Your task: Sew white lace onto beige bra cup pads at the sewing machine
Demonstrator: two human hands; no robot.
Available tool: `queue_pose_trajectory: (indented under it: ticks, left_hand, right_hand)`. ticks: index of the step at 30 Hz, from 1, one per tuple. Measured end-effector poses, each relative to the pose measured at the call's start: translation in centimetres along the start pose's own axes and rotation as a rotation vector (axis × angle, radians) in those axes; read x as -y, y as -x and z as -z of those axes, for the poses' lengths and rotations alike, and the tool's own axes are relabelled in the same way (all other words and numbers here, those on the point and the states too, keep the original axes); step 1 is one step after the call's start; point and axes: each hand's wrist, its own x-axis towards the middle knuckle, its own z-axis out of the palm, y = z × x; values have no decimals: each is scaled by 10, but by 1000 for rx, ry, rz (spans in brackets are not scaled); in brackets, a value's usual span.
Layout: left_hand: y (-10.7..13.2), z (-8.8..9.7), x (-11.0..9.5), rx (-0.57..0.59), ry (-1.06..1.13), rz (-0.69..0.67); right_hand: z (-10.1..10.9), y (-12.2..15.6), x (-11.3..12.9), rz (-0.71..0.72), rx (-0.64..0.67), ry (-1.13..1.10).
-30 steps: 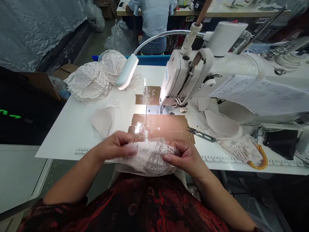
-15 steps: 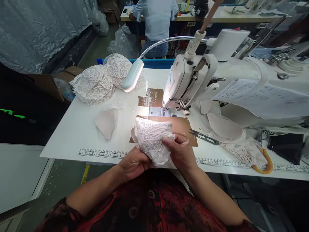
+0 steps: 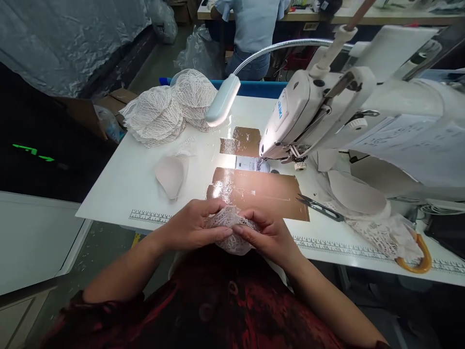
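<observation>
Between my two hands, at the table's front edge, is a white lace bra cup, rounded and partly covered by my fingers. My left hand grips its left side, thumb on top. From the right, my right hand pinches the lace between thumb and fingers. Just beyond lies brown tape on the table, in front of the sewing machine's needle area. Thread snips rest right of the tape. To the left lies a beige foam cup with sheer fabric around it.
Stacked lace cups sit at the table's back left, beneath a lamp on a bendable neck. The sewing machine fills the right. Beige cups, lace and an orange curved handle lie there. A person sits beyond.
Both hands have drawn the lace cup down and closer to my body, uncovering more brown tape. The left hand has shifted from beneath the cup to its side. The view has turned slightly.
</observation>
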Motion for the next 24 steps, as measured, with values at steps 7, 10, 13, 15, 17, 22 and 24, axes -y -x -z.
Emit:
queue_pose_trajectory:
  ticks: [7,10,13,15,17,22,24]
  left_hand:
    - [-3,-5,2,31,114,4]
    - [-6,-2,-3,23,161,26]
    - [-8,0,-4,-1,140,58]
    - [-10,-1,-3,-1,129,65]
    - [-12,-1,0,2,131,65]
    - [-14,-4,2,18,83,48]
    - [-15,-5,1,22,52,28]
  right_hand:
    - [-1,-2,-1,108,-172,83]
    - [-1,-4,-1,95,-153,79]
    - [-1,-6,-1,67,-136,69]
    - [-1,-7,-1,30,-137,49]
    - [0,-8,-2,-16,-146,35]
    - [4,-9,-5,-66,-166,37]
    - [5,-9,-5,-61,-165,39]
